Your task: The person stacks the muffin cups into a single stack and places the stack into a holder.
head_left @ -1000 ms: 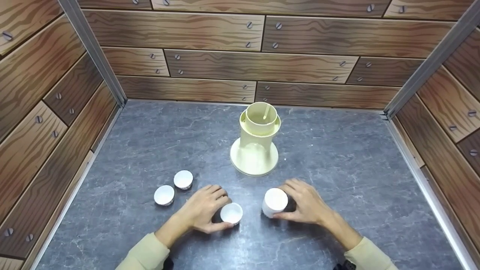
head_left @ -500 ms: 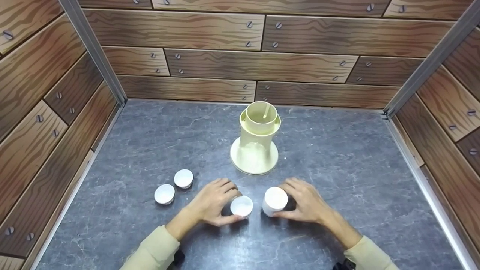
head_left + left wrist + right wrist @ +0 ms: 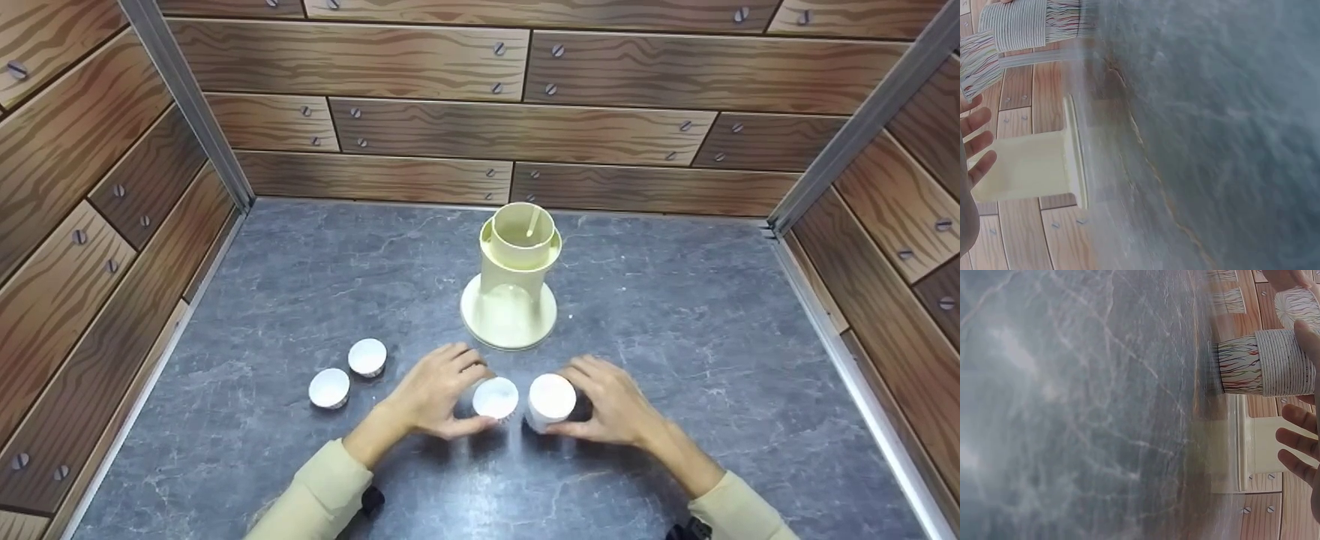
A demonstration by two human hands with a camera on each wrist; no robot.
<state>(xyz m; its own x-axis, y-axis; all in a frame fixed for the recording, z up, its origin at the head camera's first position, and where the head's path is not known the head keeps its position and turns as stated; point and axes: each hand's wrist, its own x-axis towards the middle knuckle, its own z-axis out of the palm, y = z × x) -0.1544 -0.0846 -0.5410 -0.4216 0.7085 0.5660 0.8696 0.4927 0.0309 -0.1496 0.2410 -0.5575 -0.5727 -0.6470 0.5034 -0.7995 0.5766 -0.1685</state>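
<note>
My left hand (image 3: 446, 390) holds a single white paper baking cup (image 3: 496, 399) between thumb and fingers, its side marked with thin coloured lines. In the left wrist view that baking cup (image 3: 979, 64) hangs tilted above the table. Just to its right, my right hand (image 3: 611, 401) grips a stack of paper baking cups (image 3: 552, 401). The right wrist view shows the stack (image 3: 1266, 363) standing upright on the table, with many ribbed rims and a patterned lowest side. Thumb and a finger touch the stack near its top, while other fingers (image 3: 1297, 433) stand apart from it.
Two more paper baking cups (image 3: 367, 358) (image 3: 329, 388) stand at the left. Behind the hands rises a pale yellow cylindrical stand (image 3: 514, 289) with a round base and an inner tube. Wood-patterned walls (image 3: 420, 127) enclose the dark marbled table (image 3: 712, 315) on three sides.
My left hand has carried its paper baking cup rightward and away from me, close to the stack. The right hand and its stack have stayed in place.
</note>
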